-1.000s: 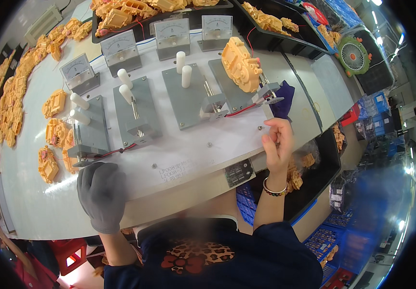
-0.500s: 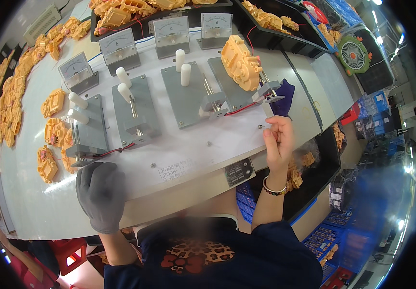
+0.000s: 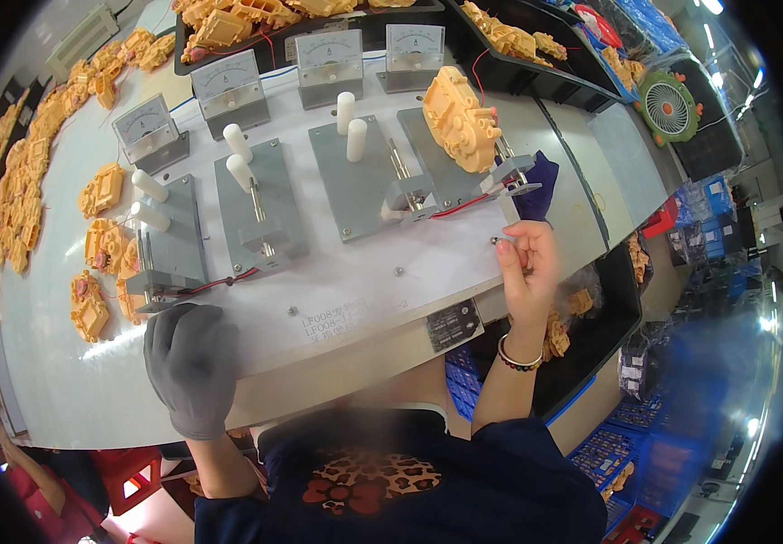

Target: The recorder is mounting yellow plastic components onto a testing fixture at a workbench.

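My left hand (image 3: pixel 190 367), in a grey glove, is closed at the table's front edge, just before the leftmost grey test fixture (image 3: pixel 178 240). Its fingertips are hidden. On the right, my bare right hand (image 3: pixel 527 267) has its fingers curled and thumb near the forefinger, beside a small screw on the board. Whatever it pinches cannot be made out. Just beyond it, a yellow plastic gear housing (image 3: pixel 459 120) sits tilted on the rightmost fixture (image 3: pixel 417 136), above metal pins. Two more fixtures, the left-middle one (image 3: pixel 287 195) and the right-middle one (image 3: pixel 337 195), carry white posts and no housing.
Analog meters (image 3: pixel 330 62) line up behind the fixtures. Several yellow housings (image 3: pixel 101 192) lie at the left, with more in black trays (image 3: pixel 582 83) at the back. Red and black wires (image 3: pixel 464 207) run along the fixtures' fronts. A green fan (image 3: pixel 666 106) stands far right; a dark blue cloth (image 3: pixel 541 186) lies nearby.
The fixtures and meters sit slightly farther right in the picture. My right thumb and forefinger have shifted slightly beside the screw. My left hand stays nearly still.
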Available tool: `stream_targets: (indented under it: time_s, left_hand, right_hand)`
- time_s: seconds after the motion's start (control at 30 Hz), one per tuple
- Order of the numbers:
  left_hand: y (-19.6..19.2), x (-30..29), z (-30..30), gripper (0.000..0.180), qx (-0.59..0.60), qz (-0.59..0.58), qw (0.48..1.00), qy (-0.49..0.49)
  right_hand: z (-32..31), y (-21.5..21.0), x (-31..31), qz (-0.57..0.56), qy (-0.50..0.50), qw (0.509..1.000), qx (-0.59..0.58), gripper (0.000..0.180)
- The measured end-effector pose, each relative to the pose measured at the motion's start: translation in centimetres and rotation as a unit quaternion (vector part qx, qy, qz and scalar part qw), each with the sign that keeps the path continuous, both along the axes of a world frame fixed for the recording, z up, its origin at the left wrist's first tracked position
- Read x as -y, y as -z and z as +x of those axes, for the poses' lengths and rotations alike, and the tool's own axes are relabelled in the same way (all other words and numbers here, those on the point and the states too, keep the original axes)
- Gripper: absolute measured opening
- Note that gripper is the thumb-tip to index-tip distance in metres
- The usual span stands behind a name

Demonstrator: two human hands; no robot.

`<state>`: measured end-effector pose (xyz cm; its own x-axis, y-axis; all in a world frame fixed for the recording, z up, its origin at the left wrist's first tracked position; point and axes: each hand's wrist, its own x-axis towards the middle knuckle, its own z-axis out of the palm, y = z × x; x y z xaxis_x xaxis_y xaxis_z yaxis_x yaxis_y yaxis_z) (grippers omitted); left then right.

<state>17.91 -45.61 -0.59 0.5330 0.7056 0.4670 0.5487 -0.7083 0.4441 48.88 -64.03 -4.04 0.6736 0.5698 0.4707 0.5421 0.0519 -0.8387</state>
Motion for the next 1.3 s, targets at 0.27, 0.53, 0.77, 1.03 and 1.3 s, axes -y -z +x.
stream_targets:
  time_s: [0.27, 0.53, 0.77, 1.03, 1.3]
  left_hand:
    - [-0.1, 0.0, 0.1, 0.019, 0.000, -0.005, 1.000, -0.001]
    - [-0.2, 0.0, 0.1, 0.019, 0.006, -0.018, 1.000, 0.004]
    - [-0.3, 0.1, 0.3, 0.014, 0.003, 0.000, 1.000, 0.017]
    - [0.1, 0.0, 0.1, 0.013, 0.004, 0.020, 1.000, 0.022]
    - [-6.8, 1.3, 1.8, 0.018, 0.080, 0.082, 0.988, 0.101]
  right_hand:
    - [-0.4, -0.8, -0.2, -0.029, 0.028, 0.998, -0.046, 0.012]
    - [-0.5, -0.9, -0.3, -0.019, 0.024, 0.998, -0.054, 0.010]
    - [-0.5, -0.7, -0.4, -0.021, 0.021, 0.999, -0.042, 0.009]
    - [0.2, -0.1, -0.2, -0.054, 0.028, 0.998, 0.024, 0.004]
    - [0.2, -1.6, -0.1, -0.028, 0.011, 0.997, 0.072, 0.019]
